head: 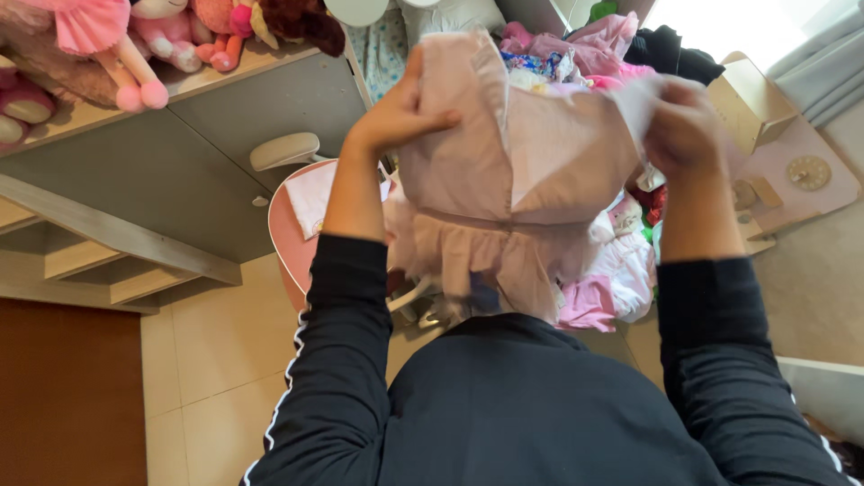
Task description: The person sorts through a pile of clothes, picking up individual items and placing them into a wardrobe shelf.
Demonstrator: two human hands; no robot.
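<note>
Both hands (540,126) hold up a pale pink ruffled garment (522,171).

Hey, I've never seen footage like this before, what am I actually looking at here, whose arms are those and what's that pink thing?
This is one picture from a camera worn on a person's head, looking down, so the arms in black sleeves are the wearer's own. There is no machine, only two bare hands.

The left hand and the right hand both grip a pale pink garment with a ruffled hem, holding it up and spread between them in front of the body.

Behind it lies a heap of clothes, mostly pink and white, with more at the top of the picture. Beside the left arm stands a pink chair with a pale armrest. Plush toys sit on a shelf in the upper left corner. To the right is a pale wooden toy with a small clock face. The floor is light tile.
</note>
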